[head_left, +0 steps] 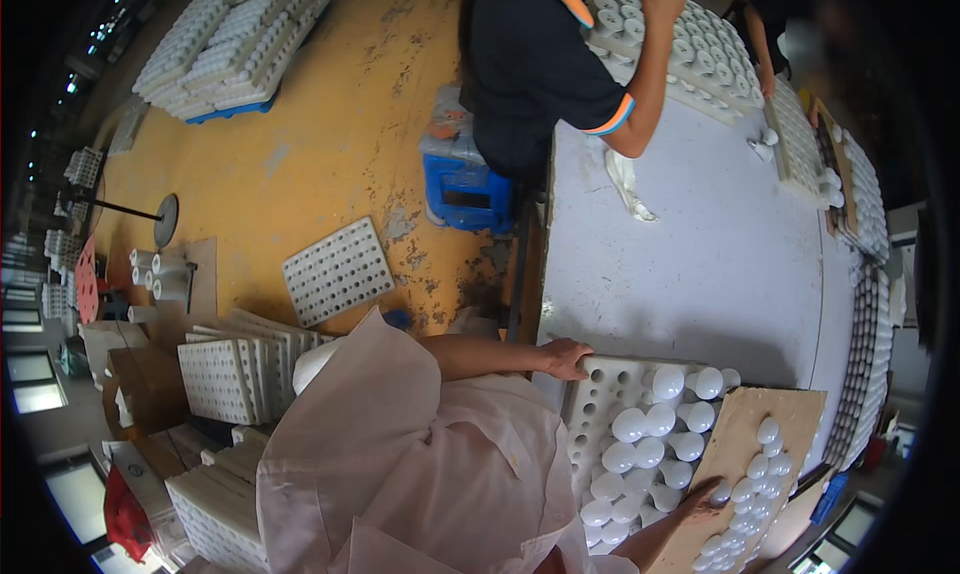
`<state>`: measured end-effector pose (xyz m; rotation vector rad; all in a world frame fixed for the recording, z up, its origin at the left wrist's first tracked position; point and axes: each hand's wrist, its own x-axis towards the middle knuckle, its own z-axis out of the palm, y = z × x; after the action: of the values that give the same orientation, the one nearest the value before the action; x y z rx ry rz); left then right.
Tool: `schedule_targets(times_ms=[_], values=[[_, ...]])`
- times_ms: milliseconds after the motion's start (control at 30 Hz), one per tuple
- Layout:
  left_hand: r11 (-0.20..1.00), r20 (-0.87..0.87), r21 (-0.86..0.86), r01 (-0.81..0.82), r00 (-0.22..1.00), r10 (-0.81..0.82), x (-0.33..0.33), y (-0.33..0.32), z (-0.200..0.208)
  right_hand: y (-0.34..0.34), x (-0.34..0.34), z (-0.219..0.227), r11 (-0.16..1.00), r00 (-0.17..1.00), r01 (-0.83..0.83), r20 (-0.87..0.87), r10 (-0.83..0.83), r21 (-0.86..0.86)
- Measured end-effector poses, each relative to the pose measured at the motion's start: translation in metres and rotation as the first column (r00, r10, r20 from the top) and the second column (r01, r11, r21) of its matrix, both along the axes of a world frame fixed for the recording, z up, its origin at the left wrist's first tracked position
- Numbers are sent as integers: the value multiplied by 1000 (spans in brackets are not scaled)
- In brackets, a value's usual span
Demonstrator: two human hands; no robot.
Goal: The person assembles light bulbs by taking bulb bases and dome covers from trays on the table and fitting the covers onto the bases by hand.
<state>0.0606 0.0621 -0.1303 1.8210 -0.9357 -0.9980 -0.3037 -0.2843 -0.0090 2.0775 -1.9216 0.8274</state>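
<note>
A white foam tray (578, 414) with rows of holes lies at the table's near edge. Many white light bulbs (630, 425) lie or stand on it, while holes along its left side show bare. My left hand (568, 359) is closed over the tray's far left corner. To the right, a brown wooden board (738, 424) carries a cluster of smaller-looking white bulbs (757, 466). My right hand (702, 504) reaches over the board's left part, its fingers closed around a white bulb (720, 493); part of the grip is hidden.
Across the white table (680, 234), a person in a dark shirt (530, 74) works beside trays of bulbs (700, 49). A crumpled white cloth (628, 186) lies on the table. A blue stool (465, 189), a foam tray (338, 271) and stacked trays (220, 379) stand on my left.
</note>
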Motion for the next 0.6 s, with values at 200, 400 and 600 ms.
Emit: schedule_targets(times_ms=[200, 400, 600], values=[[959, -80, -114, -259, 965, 251, -8, 49, -4, 13, 36, 11, 999, 998, -9, -66, 11, 38], [866, -194, -77, -494, 860, 473, -11, 102, -1, 17, 61, -5, 977, 976, -184, -99, 195, 105], [885, -81, -10, -465, 883, 462, -19, 142, 0, 15, 95, -42, 929, 938, -335, -43, 345, 159]])
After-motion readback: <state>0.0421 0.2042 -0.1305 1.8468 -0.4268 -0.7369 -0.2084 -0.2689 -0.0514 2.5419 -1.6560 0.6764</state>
